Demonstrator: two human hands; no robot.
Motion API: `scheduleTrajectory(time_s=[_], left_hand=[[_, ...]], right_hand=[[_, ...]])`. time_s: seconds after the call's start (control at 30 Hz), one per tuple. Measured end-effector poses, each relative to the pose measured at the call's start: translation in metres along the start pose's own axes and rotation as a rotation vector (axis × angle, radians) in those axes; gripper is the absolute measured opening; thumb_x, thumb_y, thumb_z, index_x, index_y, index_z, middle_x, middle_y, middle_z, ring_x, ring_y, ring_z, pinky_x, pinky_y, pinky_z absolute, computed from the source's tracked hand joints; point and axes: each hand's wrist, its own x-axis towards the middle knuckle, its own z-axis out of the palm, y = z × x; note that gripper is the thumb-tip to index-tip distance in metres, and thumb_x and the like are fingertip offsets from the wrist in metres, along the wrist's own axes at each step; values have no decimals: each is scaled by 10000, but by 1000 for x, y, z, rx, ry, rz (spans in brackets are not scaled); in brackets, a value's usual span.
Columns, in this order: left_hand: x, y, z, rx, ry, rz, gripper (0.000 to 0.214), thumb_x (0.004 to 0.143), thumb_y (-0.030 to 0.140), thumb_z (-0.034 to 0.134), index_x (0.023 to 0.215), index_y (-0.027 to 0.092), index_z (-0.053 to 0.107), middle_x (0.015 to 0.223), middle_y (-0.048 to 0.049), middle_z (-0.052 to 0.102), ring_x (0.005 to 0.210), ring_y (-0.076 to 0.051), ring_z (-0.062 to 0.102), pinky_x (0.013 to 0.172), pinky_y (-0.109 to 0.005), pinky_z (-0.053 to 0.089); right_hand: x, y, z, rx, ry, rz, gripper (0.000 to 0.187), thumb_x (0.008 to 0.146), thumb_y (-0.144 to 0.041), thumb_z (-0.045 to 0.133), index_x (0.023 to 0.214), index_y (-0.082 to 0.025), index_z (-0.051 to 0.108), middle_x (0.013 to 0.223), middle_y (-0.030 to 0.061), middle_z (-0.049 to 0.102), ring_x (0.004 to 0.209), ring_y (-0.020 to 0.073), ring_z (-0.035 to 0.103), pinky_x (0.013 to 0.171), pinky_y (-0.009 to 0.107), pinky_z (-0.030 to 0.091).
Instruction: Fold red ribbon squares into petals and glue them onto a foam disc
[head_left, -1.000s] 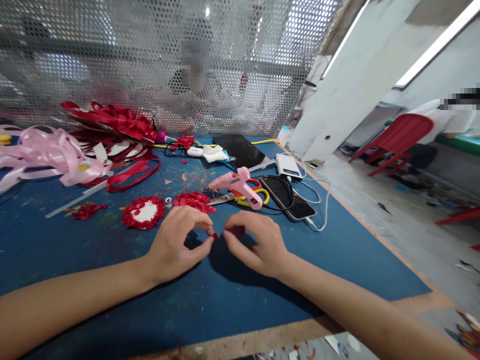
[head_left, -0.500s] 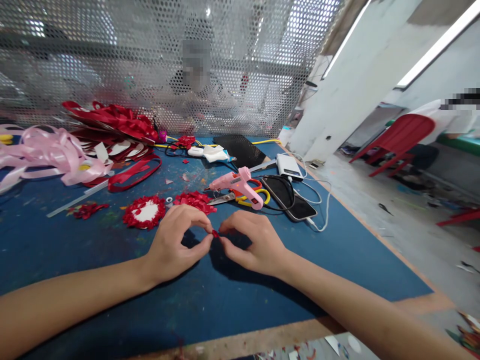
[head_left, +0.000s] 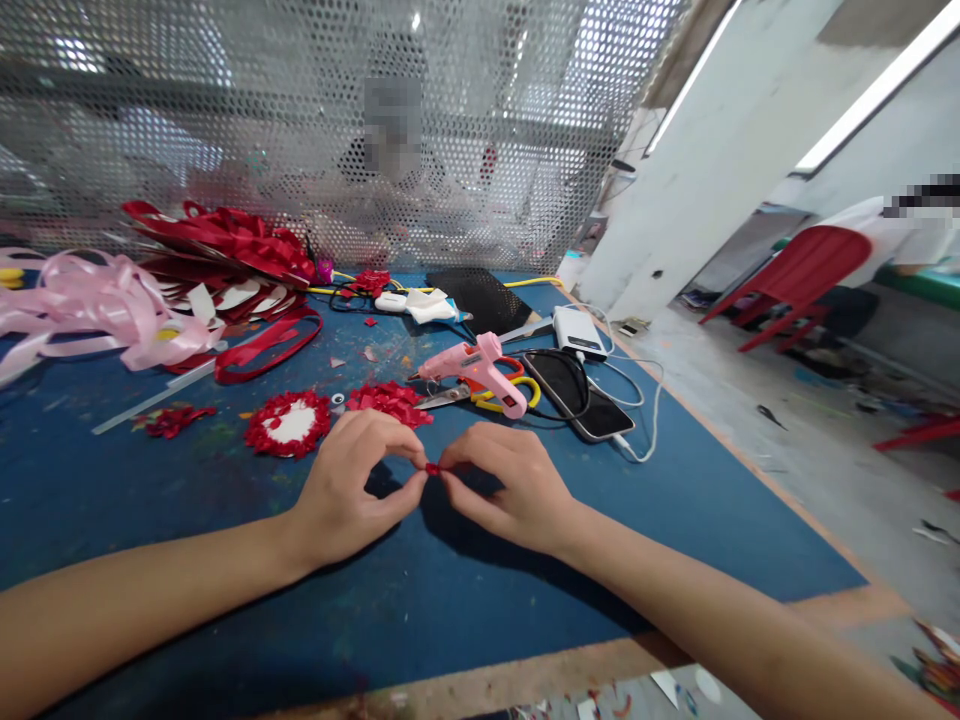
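My left hand [head_left: 351, 487] and my right hand [head_left: 512, 487] meet just above the blue table [head_left: 225, 600], fingertips together. Both pinch one tiny red ribbon piece [head_left: 433, 468] between thumb and forefinger. Just behind my left hand lies a small heap of red ribbon pieces [head_left: 388, 401]. A white disc ringed with red petals [head_left: 288, 424] sits to its left. A pink glue gun [head_left: 478, 371] lies behind my right hand, across scissors with yellow and red handles [head_left: 491, 396].
A black phone [head_left: 581, 395] and white power bank [head_left: 578, 334] with cables lie at the right. Pink ribbon [head_left: 97, 310] and red ribbon bows [head_left: 225, 245] pile at the back left. A perforated metal screen [head_left: 300, 120] closes the far side; a person sits behind it. Red chair [head_left: 795, 275] at right.
My right hand has closed in on the left; its fingertips now pinch the red piece that only the left hand held a second ago.
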Motion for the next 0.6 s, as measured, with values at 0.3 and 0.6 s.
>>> scheduleTrajectory(time_s=[0.3, 0.6], left_hand=[[0, 1, 0, 28, -23, -4, 211, 767, 105, 616, 919, 224, 533, 791, 1, 672, 789, -178, 607, 745, -342, 475], [1, 1, -1, 53, -67, -6, 237, 762, 95, 618, 935, 226, 522, 818, 5, 672, 809, -174, 601, 781, -350, 453]], right_hand=[[-1, 0, 2, 9, 1, -33, 33, 830, -150, 547, 823, -170, 573, 709, 17, 646, 640, 120, 572, 590, 232, 444], [-1, 0, 2, 10, -11, -31, 33, 829, -146, 550, 824, -170, 573, 717, 21, 649, 645, 124, 577, 599, 234, 445]])
